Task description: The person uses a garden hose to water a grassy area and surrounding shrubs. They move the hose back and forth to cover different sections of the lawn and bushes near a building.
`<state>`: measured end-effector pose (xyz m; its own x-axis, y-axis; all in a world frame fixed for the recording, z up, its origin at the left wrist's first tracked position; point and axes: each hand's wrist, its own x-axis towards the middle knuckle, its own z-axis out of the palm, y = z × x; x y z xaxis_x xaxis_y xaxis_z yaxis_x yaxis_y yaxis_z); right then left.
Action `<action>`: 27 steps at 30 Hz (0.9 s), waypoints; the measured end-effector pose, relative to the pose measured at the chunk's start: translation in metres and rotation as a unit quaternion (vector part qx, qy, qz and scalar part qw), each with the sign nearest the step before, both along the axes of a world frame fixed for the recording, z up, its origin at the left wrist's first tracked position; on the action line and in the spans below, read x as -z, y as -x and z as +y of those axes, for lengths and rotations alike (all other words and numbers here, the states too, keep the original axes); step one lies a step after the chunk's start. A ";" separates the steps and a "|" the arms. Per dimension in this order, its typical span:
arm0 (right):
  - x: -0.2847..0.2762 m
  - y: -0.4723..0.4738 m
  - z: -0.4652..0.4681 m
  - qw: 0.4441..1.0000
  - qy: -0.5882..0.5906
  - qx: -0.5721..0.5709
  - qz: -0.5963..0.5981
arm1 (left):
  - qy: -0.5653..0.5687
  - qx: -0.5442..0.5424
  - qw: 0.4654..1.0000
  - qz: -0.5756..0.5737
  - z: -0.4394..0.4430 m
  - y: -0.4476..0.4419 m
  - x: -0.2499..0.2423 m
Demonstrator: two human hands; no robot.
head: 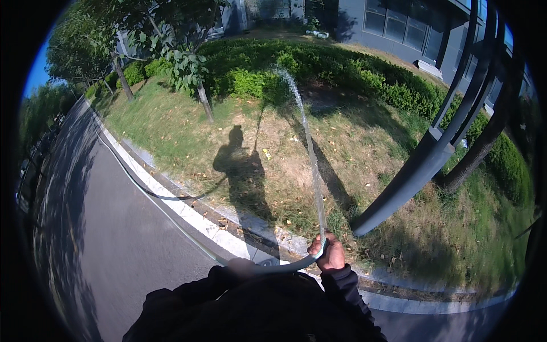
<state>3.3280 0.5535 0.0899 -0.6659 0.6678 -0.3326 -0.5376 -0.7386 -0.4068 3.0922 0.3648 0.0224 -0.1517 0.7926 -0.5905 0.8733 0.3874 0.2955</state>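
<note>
My right hand point(331, 253) is closed around the end of a pale green garden hose point(284, 268), near the middle bottom of the view. From its mouth a stream of water point(313, 162) arcs away over the grass and breaks into drops by the hedge point(256, 83). My left hand point(240, 267), blurred, grips the same hose further back, close to my body. Behind that hand the hose runs off to the left along the kerb and up the road. Dark sleeves cover both arms.
A thick grey metal post point(397, 184) rises on the right, beside a tree trunk point(474, 158). Dry grass point(192, 128) slopes beyond the white-painted kerb point(213, 233). Asphalt road point(124, 231) lies to the left. A slim tree point(205, 102) stands ahead, with a grey building point(350, 32) behind.
</note>
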 end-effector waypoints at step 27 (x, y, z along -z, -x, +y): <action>0.065 0.221 -0.015 0.944 -0.031 -0.118 -0.307 | -0.010 -0.340 0.664 -0.666 0.109 0.073 0.075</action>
<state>3.1066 0.5381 0.0254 -0.4931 0.5559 -0.6692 -0.0101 -0.7728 -0.6346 3.0191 0.4734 -0.0530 0.1681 0.8176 -0.5507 -0.5432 0.5430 0.6404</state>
